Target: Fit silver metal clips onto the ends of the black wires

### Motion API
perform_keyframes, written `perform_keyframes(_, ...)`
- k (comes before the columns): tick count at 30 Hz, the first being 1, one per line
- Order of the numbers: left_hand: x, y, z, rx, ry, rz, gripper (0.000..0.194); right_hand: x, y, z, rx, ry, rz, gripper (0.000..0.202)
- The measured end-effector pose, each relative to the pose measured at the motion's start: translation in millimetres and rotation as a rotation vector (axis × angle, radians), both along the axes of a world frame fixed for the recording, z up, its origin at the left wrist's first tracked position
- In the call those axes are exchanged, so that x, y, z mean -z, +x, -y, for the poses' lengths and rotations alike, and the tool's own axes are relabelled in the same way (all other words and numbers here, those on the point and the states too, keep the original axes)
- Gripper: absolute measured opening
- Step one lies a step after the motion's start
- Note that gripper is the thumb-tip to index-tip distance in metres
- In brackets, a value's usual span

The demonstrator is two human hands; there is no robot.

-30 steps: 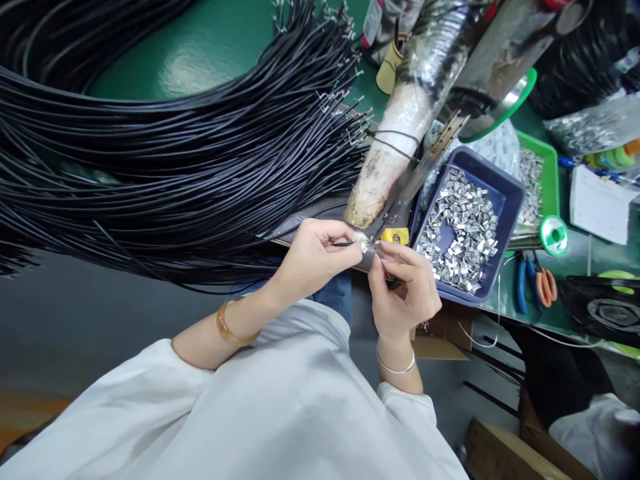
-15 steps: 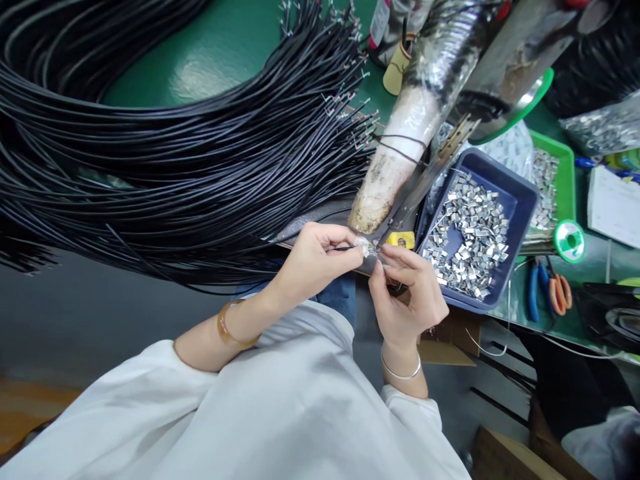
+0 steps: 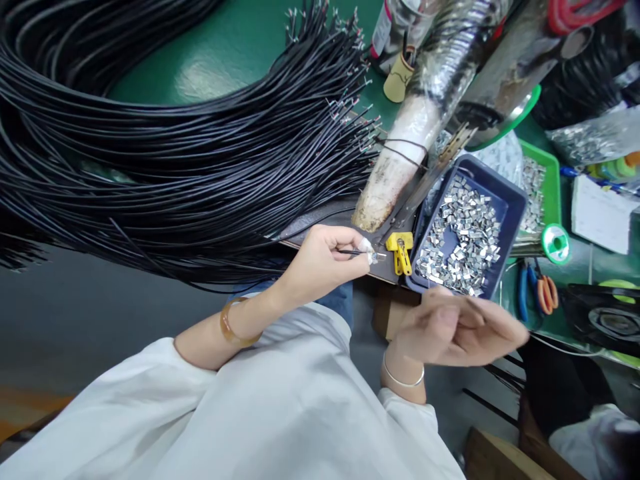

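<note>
My left hand (image 3: 333, 260) is closed in a pinch on a thin black cable (image 3: 347, 252), whose stripped end (image 3: 380, 255) sticks out to the right of the fingertips. White wrapping covers a fingertip there. My right hand (image 3: 457, 328) is apart from the cable, below the blue bin (image 3: 511, 190) of small metal pieces (image 3: 465, 233). Its fingers are blurred and stretch to the right; nothing shows in them. Between the cable end and the bin lies a yellow tool (image 3: 400, 252) at the table edge.
A large bundle of black cables (image 3: 200, 153) covers the left of the green table (image 3: 215, 67). A plastic-wrapped duct (image 3: 395, 160) slants down behind my hands. To the right are a green tray (image 3: 554, 193), a spool (image 3: 556, 244), pliers (image 3: 546, 293) and paper (image 3: 600, 213).
My right hand has left the cable end and moved right and down, its fingers spreading. The yellow tool shows more fully. My left hand has stayed almost in place with the cable.
</note>
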State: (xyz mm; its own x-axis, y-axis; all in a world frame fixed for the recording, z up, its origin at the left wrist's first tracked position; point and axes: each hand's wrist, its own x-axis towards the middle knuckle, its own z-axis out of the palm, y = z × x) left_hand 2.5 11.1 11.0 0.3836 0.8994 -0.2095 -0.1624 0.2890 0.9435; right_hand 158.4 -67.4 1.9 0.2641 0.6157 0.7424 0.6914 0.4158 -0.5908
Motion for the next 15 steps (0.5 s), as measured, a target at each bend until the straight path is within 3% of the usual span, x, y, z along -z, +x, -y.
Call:
perform_keyframes(3,-2.2,1,0,-0.019,-0.009,0.027,0.001,-2.7,-6,-2,0.087,0.096,-0.091,0.032)
perform_keyframes(8,-2.5,3,0,-0.033,0.018,0.032,0.002,1.1,-12,-10,-0.012,-0.117,0.109,0.024)
perform_keyframes(15,2.9,5,4,-0.079,0.073,-0.050,0.007,5.8,-12,-19,-0.014,-0.135,0.214,0.020)
